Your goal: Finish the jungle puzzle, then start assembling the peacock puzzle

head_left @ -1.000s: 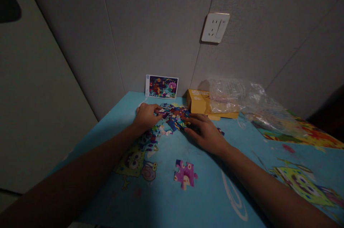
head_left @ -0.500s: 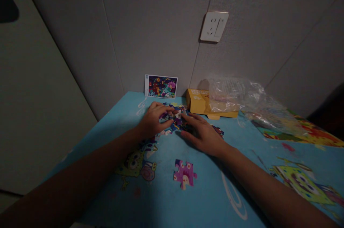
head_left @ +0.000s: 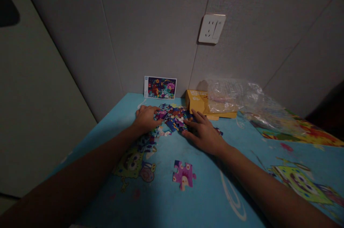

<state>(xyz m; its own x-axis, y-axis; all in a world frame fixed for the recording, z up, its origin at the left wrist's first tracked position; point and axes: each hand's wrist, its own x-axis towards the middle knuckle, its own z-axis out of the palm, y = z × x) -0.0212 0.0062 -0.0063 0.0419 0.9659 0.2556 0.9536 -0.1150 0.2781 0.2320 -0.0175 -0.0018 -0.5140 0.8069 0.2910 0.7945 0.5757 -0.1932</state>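
A heap of colourful jigsaw pieces (head_left: 175, 116) lies at the far side of a blue cartoon-printed table (head_left: 204, 199). My left hand (head_left: 145, 118) rests on the heap's left edge, fingers curled onto the pieces. On the right edge of the heap my right hand (head_left: 203, 132) lies flat, fingers stretched out and spread over the pieces. A small joined purple section of puzzle (head_left: 184, 174) lies apart, nearer to me. A picture card (head_left: 160, 87) showing the puzzle's image leans against the wall behind the heap.
A yellow cardboard box (head_left: 200, 103) stands right of the heap, with a crumpled clear plastic bag (head_left: 242, 100) over and beside it. A white wall socket (head_left: 211, 28) is above. The table's left edge drops off beside a pale cabinet (head_left: 32, 106).
Half a second ago both hands were close together over the middle of the heap. They have drawn apart to its left and right edges, and the pieces between them are uncovered.
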